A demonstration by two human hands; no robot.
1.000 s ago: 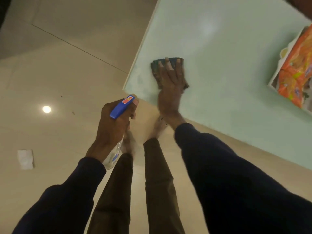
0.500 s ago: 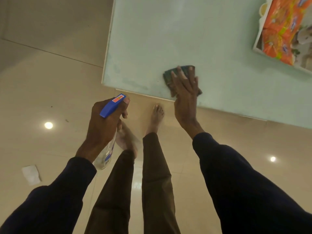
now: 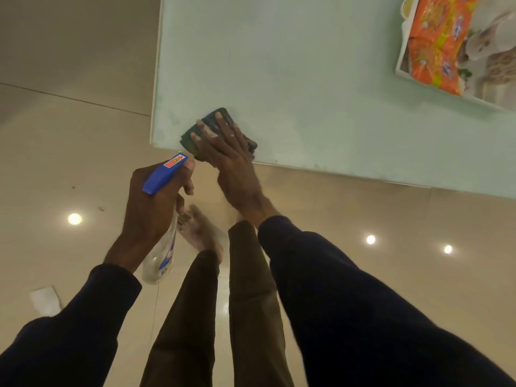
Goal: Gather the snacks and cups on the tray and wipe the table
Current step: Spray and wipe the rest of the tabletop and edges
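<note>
My right hand (image 3: 229,160) presses flat, fingers straight, on a dark folded cloth (image 3: 195,129) at the near left corner of the pale green table (image 3: 293,79). My left hand (image 3: 156,196) grips a clear spray bottle (image 3: 163,255) with a blue trigger head, held off the table's edge above the floor. A white tray (image 3: 402,62) sits at the far right of the table, holding orange snack packets (image 3: 438,43) and a pale cup (image 3: 485,37).
The table's corner and near edge run just in front of my legs and bare feet (image 3: 198,233). A white scrap of paper (image 3: 44,300) lies on the glossy beige floor at the lower left.
My right hand has slid the cloth back left along the near edge toward the table's corner. The left hand still holds the spray bottle.
</note>
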